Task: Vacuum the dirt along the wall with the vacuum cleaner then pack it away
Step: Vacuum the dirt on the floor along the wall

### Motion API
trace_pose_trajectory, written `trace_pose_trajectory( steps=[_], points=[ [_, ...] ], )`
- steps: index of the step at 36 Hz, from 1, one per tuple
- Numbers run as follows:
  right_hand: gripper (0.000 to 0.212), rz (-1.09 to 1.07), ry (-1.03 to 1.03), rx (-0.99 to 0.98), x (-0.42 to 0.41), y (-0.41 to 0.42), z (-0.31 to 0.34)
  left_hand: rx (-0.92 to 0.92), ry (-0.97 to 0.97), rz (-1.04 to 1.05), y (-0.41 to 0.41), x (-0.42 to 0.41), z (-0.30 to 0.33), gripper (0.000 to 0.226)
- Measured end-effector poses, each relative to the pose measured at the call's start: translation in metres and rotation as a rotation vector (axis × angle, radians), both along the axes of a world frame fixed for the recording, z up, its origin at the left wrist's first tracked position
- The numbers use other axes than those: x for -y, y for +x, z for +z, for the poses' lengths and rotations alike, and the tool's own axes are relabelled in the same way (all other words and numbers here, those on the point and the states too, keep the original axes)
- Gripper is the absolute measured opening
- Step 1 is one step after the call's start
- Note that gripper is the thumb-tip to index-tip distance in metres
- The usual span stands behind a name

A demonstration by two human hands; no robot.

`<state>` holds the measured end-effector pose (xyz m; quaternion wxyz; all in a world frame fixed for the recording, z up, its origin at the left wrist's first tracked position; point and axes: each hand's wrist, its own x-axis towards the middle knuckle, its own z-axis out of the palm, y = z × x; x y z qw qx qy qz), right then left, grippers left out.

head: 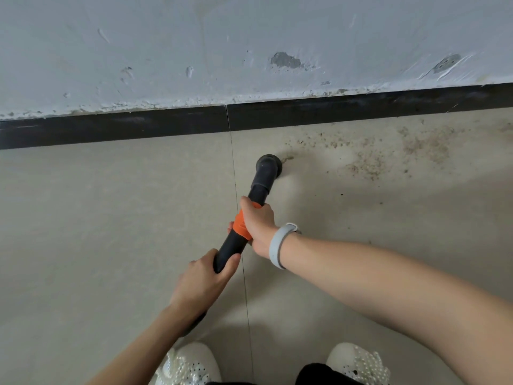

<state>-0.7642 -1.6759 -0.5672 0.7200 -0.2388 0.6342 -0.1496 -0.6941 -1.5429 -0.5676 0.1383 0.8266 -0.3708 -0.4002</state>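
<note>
Smooth black tube (236, 243), orange collar, round nozzle (269, 165) on matte beige tile floor (111, 218) near the skirting (111, 129). Right hand (258, 226) wraps the collar; left hand (205, 276) grips lower. Gritty dirt (388, 154) lies right of nozzle.

Wall (249, 37) across the far side, skirting board (111, 129) running along its foot where it meets the floor (83, 218); dirt (388, 154) scattered on the floor at far right, just near of the skirting; vacuum nozzle (268, 168) down on the floor at the dirt's left edge; the vacuum tube (236, 243) slants back toward near left; right hand (258, 223) grips it farther up, left hand (205, 279) nearer; two shoes (188, 365) at the near edge.
</note>
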Motion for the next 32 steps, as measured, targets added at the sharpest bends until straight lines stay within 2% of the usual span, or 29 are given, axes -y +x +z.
trace_pose_trajectory(
  steps=[8,20,27,32],
  points=[
    [0.02,-0.116,-0.02,-0.023,0.041,-0.018,-0.002,0.034,0.032,-0.142,-0.007,0.05,0.006,0.042],
    [0.023,-0.131,-0.046,0.01,0.11,-0.033,0.001,0.011,0.029,-0.235,-0.008,0.122,0.002,0.048],
    [0.02,-0.251,-0.068,0.02,0.138,-0.059,-0.002,0.002,0.065,-0.376,-0.028,0.156,0.003,0.043],
    [0.022,-0.297,-0.08,0.035,0.146,-0.078,-0.004,0.098,0.041,-0.444,-0.044,0.162,0.008,0.045]
  ],
)
